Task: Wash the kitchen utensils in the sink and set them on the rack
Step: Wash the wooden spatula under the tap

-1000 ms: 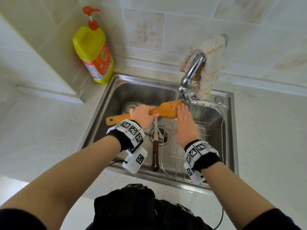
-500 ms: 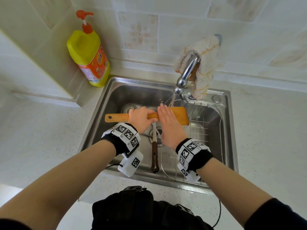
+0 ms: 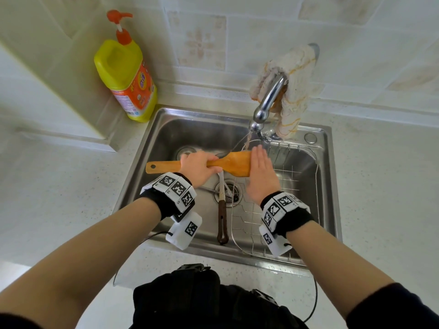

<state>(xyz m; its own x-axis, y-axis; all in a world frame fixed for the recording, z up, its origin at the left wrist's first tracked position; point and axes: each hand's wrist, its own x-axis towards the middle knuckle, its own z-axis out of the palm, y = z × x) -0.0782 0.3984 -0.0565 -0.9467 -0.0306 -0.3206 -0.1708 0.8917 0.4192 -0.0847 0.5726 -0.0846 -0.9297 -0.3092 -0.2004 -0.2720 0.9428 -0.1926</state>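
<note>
Rinsing a wooden spatula (image 3: pixel 237 162) under the tap (image 3: pixel 268 100), a person stands over a steel sink (image 3: pixel 166 129) in the head-camera view, the one view on hand. The left hand (image 3: pixel 200 166) has its fingers curled round the spatula's handle, holding it level above the drain. The right hand (image 3: pixel 261 173) lies flat against the blade, fingers straight and together, gripping nothing. A thin stream appears to fall from the spout onto the blade's far edge.

A wire rack (image 3: pixel 292 162) fills the right half of the sink, just beside the spatula's blade, and appears to hold nothing yet. A knife (image 3: pixel 222 217) with a dark handle lies on the sink floor beside the rack, its blade over the drain. A yellow soap bottle (image 3: pixel 126 79) stands at the sink's back left corner, and a cloth (image 3: pixel 294 74) is draped over the tap.

The step in hand looks like the hand-scrub of the first utensil. Once it is clean, the next move would be a short carry to the right, laying the spatula on the rack wires.
</note>
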